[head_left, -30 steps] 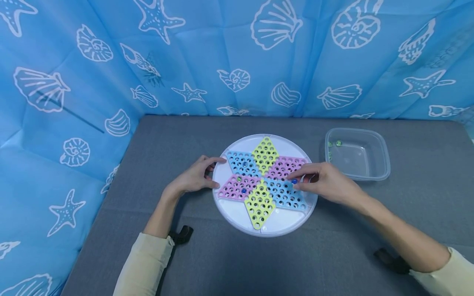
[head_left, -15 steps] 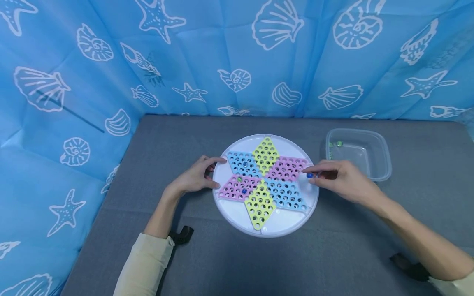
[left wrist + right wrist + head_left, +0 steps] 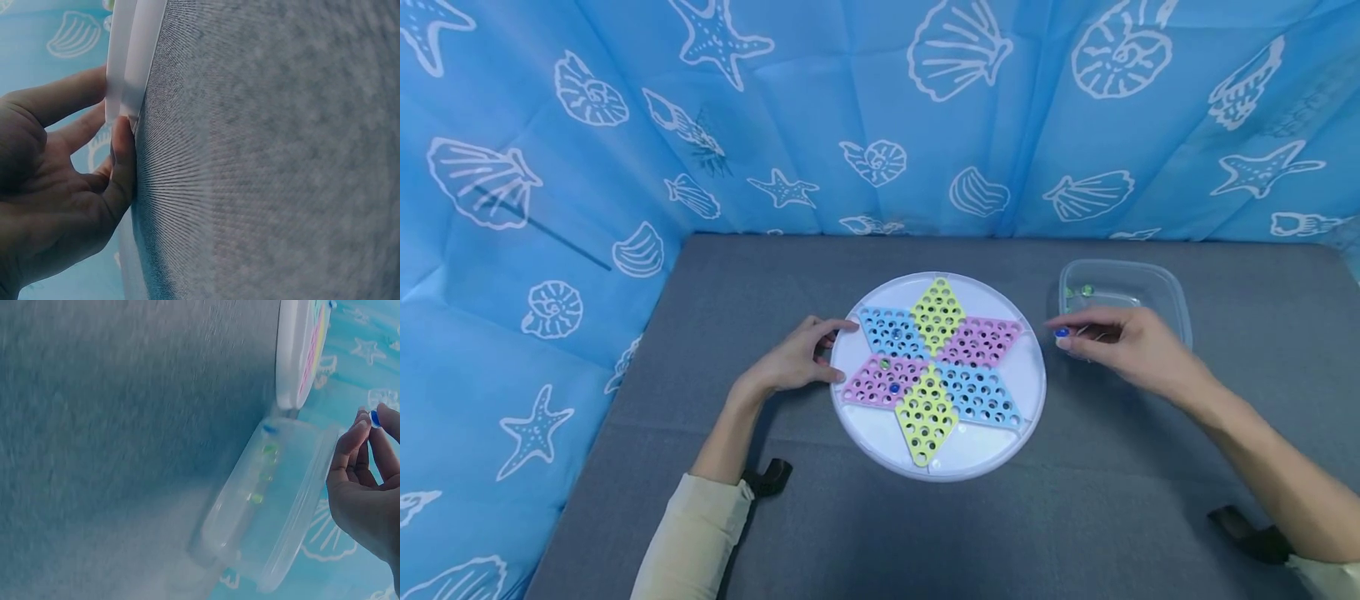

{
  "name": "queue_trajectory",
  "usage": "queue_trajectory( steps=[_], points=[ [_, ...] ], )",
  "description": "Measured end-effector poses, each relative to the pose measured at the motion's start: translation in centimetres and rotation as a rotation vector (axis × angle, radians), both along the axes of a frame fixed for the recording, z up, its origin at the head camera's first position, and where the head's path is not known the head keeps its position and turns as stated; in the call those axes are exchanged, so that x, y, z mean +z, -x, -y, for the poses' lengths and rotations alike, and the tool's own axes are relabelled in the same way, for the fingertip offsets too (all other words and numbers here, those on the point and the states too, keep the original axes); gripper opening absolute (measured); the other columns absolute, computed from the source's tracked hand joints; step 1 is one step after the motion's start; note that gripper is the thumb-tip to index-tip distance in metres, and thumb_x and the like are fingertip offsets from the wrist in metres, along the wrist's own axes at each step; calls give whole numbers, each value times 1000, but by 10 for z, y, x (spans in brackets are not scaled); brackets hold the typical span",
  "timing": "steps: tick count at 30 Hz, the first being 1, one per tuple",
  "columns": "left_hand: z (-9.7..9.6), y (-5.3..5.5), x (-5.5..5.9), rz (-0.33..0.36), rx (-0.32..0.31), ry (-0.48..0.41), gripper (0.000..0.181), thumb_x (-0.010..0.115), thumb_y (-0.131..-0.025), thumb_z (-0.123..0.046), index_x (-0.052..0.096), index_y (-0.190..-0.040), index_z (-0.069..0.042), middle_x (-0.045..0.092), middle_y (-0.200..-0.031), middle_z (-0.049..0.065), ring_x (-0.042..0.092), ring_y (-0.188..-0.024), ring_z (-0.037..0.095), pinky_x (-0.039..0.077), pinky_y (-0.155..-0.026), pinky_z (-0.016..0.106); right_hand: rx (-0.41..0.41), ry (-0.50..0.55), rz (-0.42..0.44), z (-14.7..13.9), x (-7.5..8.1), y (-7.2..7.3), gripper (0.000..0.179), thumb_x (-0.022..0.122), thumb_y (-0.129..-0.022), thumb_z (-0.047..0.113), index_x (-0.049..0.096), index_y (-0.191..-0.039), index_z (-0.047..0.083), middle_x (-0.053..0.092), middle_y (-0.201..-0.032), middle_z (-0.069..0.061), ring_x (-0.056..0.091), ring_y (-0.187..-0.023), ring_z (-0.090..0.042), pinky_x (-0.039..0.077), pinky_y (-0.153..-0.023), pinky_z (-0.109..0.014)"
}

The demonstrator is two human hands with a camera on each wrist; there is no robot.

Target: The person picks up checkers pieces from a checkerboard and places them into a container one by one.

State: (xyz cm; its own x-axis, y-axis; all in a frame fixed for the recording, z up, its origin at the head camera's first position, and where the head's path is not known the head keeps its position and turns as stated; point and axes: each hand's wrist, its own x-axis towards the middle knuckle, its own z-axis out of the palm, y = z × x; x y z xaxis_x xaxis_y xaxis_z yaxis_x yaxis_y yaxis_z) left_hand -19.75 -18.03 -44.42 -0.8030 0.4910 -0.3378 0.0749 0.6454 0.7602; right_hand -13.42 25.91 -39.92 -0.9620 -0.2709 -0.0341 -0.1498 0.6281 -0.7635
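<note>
My right hand [image 3: 1142, 346] pinches a dark blue marble [image 3: 1062, 332] between thumb and fingertips. It is held over the left front part of a clear plastic container [image 3: 1180, 287]. My left hand [image 3: 790, 360] grips the left rim of a round white Chinese checkers board [image 3: 868, 433] with thumb and index finger. In the left wrist view the thumb [image 3: 123, 147] lies low against that rim. Pink, yellow and blue points with holes form the board's star. A green marble [image 3: 884, 363] and a blue marble [image 3: 894, 388] sit in a pink point, a pale marble [image 3: 897, 333] in a blue point.
Several green marbles [image 3: 269, 450] lie inside the container, with something blue [image 3: 270, 429] near its end in the right wrist view. A grey cloth [image 3: 887, 533] covers the table. Behind it hangs a blue curtain [image 3: 820, 117] with white shell prints.
The right hand has carried the blue marble rightward from over the board's right blue point to the container. The left hand and the board have stayed in place.
</note>
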Motion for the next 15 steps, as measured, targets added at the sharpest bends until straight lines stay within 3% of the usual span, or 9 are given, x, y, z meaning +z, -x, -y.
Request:
queue_trajectory(
  steps=[8, 15],
  points=[
    [-1, 0, -1, 3, 16, 10, 72, 79, -83, -9, 47, -147, -19, 38, -122, 15, 44, -105, 27, 41, -83, 36, -19, -20, 13, -21, -8, 13, 33, 68, -95, 19, 66, -126, 7, 67, -106, -11, 60, -83, -13, 48, -65, -24],
    [0, 0, 0, 2, 9, 5, 72, 79, -83, -9, 47, -147, -18, 38, -122, 16, 43, -107, 28, 41, -84, 36, -84, -61, 64, -30, -13, 23, 34, 67, -96, 22, 65, -126, 6, 66, -105, -11, 59, -83, -11, 47, -65, -25]
  ],
)
